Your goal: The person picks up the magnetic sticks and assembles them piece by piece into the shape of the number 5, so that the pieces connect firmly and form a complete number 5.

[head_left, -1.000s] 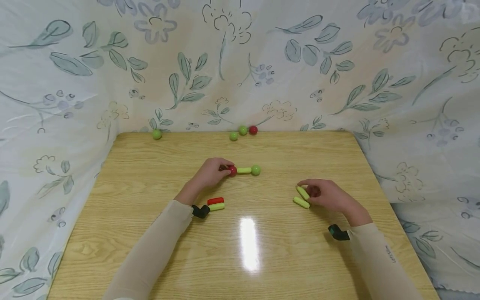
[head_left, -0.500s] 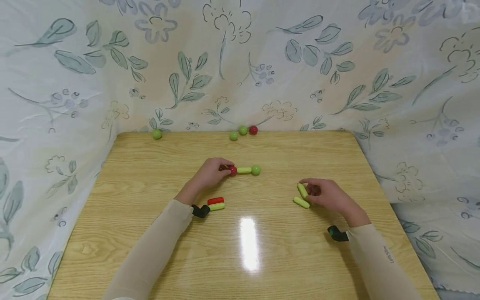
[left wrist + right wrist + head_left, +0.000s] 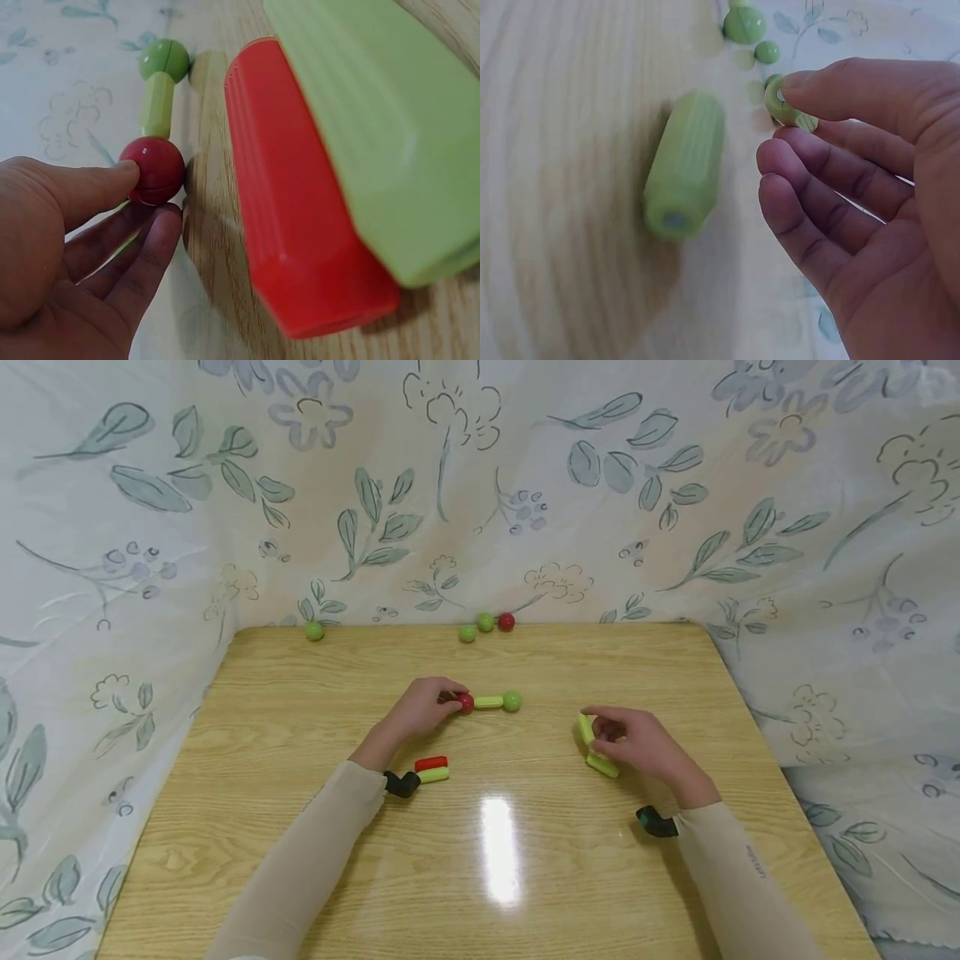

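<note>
My left hand (image 3: 425, 704) pinches a red ball (image 3: 159, 171) between thumb and fingers. That ball is joined in a line to a light green rod (image 3: 488, 702), with a green ball (image 3: 512, 701) at its far end. On the right, my right hand (image 3: 639, 739) holds a second light green rod (image 3: 587, 729) between thumb and fingers, one end facing the right wrist view. Just below that hand, another light green rod (image 3: 686, 165) lies on the table.
A red rod (image 3: 431, 762) and a light green rod (image 3: 433, 774) lie side by side near my left wrist. Along the table's back edge rest green balls (image 3: 467, 633), a red ball (image 3: 507, 622) and, farther left, a lone green ball (image 3: 314, 630). Floral cloth (image 3: 480, 543) hangs behind.
My right hand has picked up one of the two rods at the right and moved it left, turning it more upright in the head view. The left hand and its joined pieces stay put.
</note>
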Tool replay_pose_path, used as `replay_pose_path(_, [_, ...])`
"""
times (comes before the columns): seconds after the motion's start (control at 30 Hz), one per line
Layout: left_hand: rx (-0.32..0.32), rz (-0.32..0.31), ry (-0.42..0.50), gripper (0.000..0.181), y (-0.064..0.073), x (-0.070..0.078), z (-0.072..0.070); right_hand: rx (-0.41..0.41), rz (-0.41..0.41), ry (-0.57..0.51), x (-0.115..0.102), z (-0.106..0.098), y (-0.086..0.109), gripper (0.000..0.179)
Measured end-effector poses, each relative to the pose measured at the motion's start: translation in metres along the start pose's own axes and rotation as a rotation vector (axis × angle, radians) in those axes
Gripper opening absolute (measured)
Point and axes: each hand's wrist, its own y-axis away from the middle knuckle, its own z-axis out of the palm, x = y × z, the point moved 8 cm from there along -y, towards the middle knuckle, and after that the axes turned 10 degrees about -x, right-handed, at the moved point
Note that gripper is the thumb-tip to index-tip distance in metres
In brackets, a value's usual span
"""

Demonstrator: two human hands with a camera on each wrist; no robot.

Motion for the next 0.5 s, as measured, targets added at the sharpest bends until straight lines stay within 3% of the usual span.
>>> replay_pose_path(0.5, [0.002, 0.016, 0.007, 0.031, 0.001, 0.001, -0.001, 0.005, -0.117, -0.126, -0.043, 0.017, -0.022, 0.053])
